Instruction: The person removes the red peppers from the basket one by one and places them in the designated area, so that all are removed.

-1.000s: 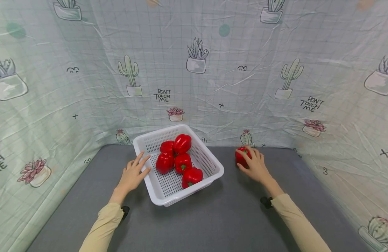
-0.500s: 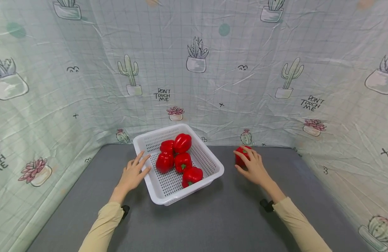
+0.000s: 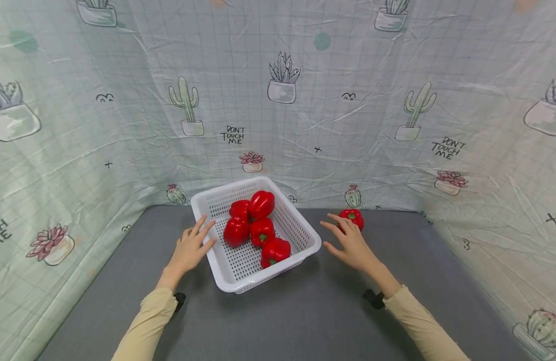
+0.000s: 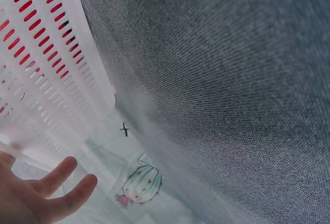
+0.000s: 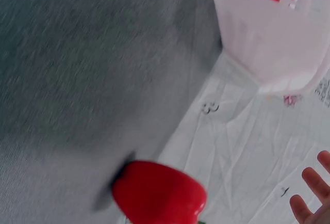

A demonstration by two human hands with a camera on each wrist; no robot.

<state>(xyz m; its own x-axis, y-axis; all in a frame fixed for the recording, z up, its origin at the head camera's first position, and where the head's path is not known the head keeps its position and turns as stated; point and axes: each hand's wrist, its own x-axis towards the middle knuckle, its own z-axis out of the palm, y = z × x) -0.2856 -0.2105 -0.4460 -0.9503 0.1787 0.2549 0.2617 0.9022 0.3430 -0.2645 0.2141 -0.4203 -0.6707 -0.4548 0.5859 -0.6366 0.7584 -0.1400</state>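
A white slotted plastic basket stands on the grey table with several red bell peppers inside. At its left rim, my left hand rests with fingers spread and fairly straight; the left wrist view shows those fingertips by the basket's slotted wall. A single red bell pepper sits upright on the table, right of the basket. In front of it, between pepper and basket, hovers my right hand, fingers extended and holding nothing. In the right wrist view this pepper lies apart from the fingers.
A fabric backdrop printed with cacti hangs behind and along both sides of the grey table. Its lower edge meets the table just behind the lone pepper. Dark wrist straps show at both sleeves.
My right hand has come off the lone pepper and shifted left, toward the basket. The pepper stays at about the same spot, more exposed now. My left hand and the basket have not moved.
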